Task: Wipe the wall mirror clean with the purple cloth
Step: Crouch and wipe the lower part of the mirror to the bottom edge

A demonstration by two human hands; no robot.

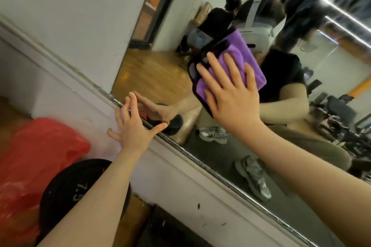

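Your right hand (230,94) lies flat on the folded purple microfibre cloth (236,66), against the large wall mirror (261,146). Your left hand (133,126) rests left of it, at the mirror's lower edge. Below: round black weight plate (66,186); crumpled red plastic bag (34,152) to its left.

Purple cloth (239,60): portion under the pressing right hand (230,94) concealed. Wall mirror (251,146): cut off by top, right and bottom frame edges. Weight plate (68,190) below the left hand (132,126): partly covered by the forearm, marking incomplete. Red bag (30,156): blurred.
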